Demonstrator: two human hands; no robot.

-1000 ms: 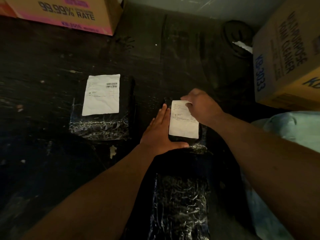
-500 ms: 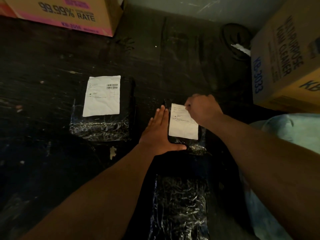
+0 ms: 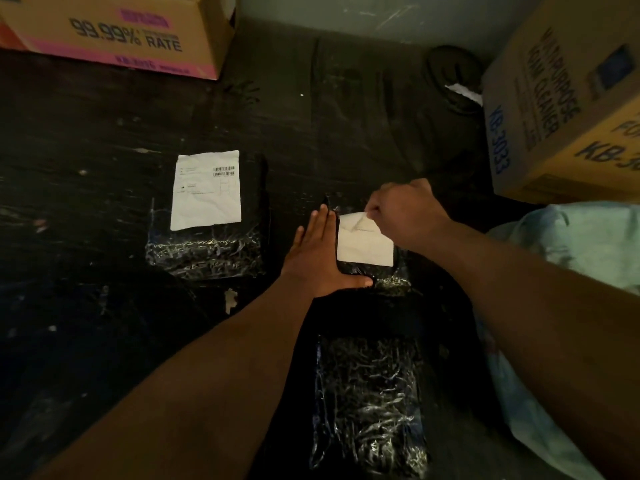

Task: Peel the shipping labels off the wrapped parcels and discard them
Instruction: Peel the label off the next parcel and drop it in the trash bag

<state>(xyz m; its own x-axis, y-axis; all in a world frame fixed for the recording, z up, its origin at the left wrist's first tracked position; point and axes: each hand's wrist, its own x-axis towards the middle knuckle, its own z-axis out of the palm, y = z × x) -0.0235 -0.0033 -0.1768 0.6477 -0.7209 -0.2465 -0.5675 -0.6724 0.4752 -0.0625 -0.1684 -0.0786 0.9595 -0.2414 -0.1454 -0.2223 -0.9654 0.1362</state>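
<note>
A small black wrapped parcel (image 3: 391, 282) lies in the middle of the dark surface with a white shipping label (image 3: 365, 249) on top. My right hand (image 3: 405, 213) pinches the label's far edge, which is lifted and folded back toward me. Flat against the parcel's left side lies my left hand (image 3: 318, 258), fingers straight, thumb along the near edge. A second wrapped parcel (image 3: 207, 251) to the left carries a full white label (image 3: 206, 190) with a barcode. A third wrapped parcel (image 3: 369, 403), with no label showing, lies nearest me.
A cardboard box (image 3: 114, 32) printed "99.99% RATE" stands at the back left. Another cardboard box (image 3: 561, 109) marked KB-3033 stands at the right. Pale blue-green cloth (image 3: 581, 244) lies at the right edge. A dark round object (image 3: 450, 71) sits near the back wall.
My right hand has pulled the far edge of the small parcel's label up and back toward me, so the label now shows shorter. My left hand stays pressed beside the parcel.
</note>
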